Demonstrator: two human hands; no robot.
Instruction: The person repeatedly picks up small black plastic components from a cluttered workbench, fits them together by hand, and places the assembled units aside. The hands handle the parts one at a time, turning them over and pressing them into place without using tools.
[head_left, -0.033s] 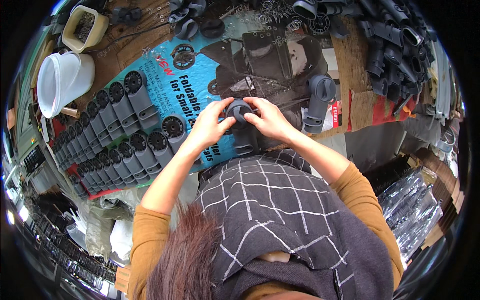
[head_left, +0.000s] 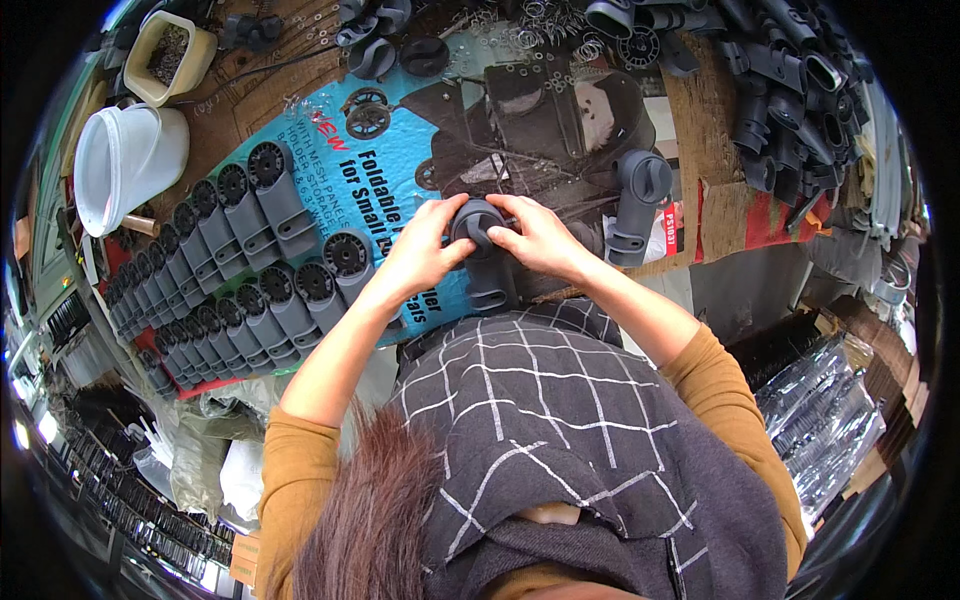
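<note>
A dark grey plastic joint piece (head_left: 490, 285) stands in front of me near the table's edge, with a round ridged knob (head_left: 476, 222) at its far end. My left hand (head_left: 432, 242) grips the knob from the left, its thumb on the near side and fingers curled round the rim. From the right, my right hand (head_left: 538, 236) closes on the same knob, its thumb pressed on top. The knob's underside is hidden. To the right lies a similar grey piece with a knob (head_left: 640, 195), touched by neither hand.
Rows of grey pieces with black spoked discs (head_left: 270, 230) line the left side. Beyond them stand a white bucket (head_left: 150, 165) and a square tub (head_left: 190, 75). Loose knobs (head_left: 425, 56), springs and washers lie at the back. Grey tube parts (head_left: 790, 110) are heaped at the right.
</note>
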